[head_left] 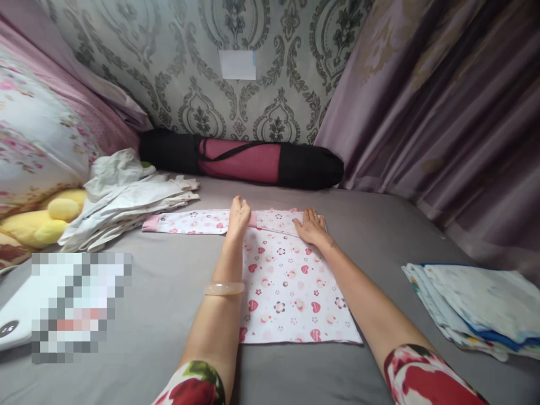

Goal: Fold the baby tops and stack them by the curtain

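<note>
A child's long-sleeved shirt, white with pink hearts, flowers and small figures, lies spread on the grey bed sheet. One sleeve stretches out to the left and ends in a pink cuff. The other sleeve is folded across the top of the shirt, its pink cuff beside my left hand. That hand is closed on the fabric where the left sleeve meets the body, though its fingertips are partly hidden. My right hand lies flat on the folded sleeve near the right shoulder, fingers spread.
A rumpled pile of white clothes lies at left, near a yellow plush toy and a floral pillow. Folded cloths sit at right. A black and maroon long bag rests against the wall. A blurred white object is lower left.
</note>
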`<state>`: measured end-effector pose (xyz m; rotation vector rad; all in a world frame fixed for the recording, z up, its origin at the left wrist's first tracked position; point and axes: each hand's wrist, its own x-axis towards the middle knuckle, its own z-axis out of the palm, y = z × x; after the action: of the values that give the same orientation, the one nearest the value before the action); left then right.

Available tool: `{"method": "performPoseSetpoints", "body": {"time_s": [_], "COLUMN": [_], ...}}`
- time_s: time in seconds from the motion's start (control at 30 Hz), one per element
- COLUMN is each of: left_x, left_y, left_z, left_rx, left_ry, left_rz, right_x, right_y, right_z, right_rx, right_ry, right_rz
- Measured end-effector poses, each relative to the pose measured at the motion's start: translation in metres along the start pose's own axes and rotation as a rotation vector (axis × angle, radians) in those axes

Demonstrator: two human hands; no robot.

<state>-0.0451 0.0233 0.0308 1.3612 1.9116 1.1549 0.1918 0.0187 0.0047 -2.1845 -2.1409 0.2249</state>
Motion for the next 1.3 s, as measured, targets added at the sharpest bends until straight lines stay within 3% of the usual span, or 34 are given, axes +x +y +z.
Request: {"method": "performPoseSetpoints", "body": {"time_s": [0.1,0.2,0.3,0.4,0.5,0.63,0.8,1.07,1.2,1.3], "left_x": [-0.003,-0.006,-0.007,-0.007,-0.005,-0.003,-0.011,-0.054,-0.08,-0.095], "left_y": [0.007,0.013,0.015,0.014,0.012,0.014,0.038,0.095,0.102,0.102], "left_z": [-0.005,-0.008,-0.008,-0.009,-0.01,-0.013,-0.033,-0.109,-0.138,-0.153], "left_rx": [-0.018,-0.03,-0.052,-0.081,-0.143,-0.39,-0.719,-0.929,-0.879,-0.847], "left_ry": [0.038,0.069,0.077,0.089,0.116,0.104,0.07,0.01,-0.098,-0.168], "left_rz": [-0.024,-0.041,-0.061,-0.073,-0.098,-0.162,-0.178,0.162,0.404,0.497], "right_x": [-0.002,-0.008,-0.017,-0.024,-0.029,-0.032,-0.035,-0.037,-0.038,-0.038], "right_y": [-0.016,-0.048,-0.085,-0.111,-0.121,-0.124,-0.124,-0.123,-0.123,-0.123], "right_z": [-0.01,-0.014,-0.01,0.0,0.01,0.017,0.024,0.026,0.025,0.026], "right_rx": [-0.026,-0.036,0.029,0.07,0.094,0.129,0.169,0.212,0.222,0.219], "right_ry": [0.042,0.08,-0.028,-0.08,-0.075,-0.049,0.035,0.07,0.086,0.089], "right_rz": [-0.013,-0.182,-0.362,-0.43,-0.413,-0.378,-0.371,-0.375,-0.373,-0.376]}}
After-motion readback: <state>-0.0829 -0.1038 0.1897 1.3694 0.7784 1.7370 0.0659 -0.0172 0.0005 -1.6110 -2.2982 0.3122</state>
